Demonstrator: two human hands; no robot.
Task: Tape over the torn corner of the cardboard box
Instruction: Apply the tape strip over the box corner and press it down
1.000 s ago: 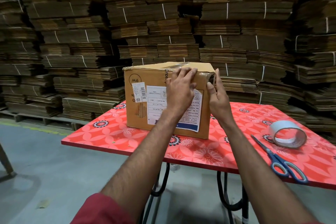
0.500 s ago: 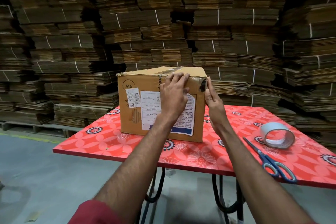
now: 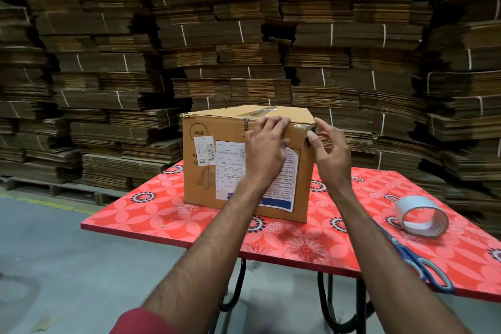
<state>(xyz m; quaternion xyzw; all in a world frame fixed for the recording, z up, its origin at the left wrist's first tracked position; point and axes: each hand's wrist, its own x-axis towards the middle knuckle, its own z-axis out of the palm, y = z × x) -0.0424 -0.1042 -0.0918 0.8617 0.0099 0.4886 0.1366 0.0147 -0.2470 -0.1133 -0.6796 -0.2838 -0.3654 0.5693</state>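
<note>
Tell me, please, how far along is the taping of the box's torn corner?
Nearly done, it seems. Shiny tape already wraps the upper right corner of the cardboard box. The left hand presses flat on it; the right hand thumbs the edge. Tape roll and scissors lie aside. Left: final smoothing, perhaps.

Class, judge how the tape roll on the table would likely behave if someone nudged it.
The tape roll lies on its curved side, so it would probably roll across the table. Its hollow core suggests it is light. It seems stiff, since the ring holds its shape.
</note>
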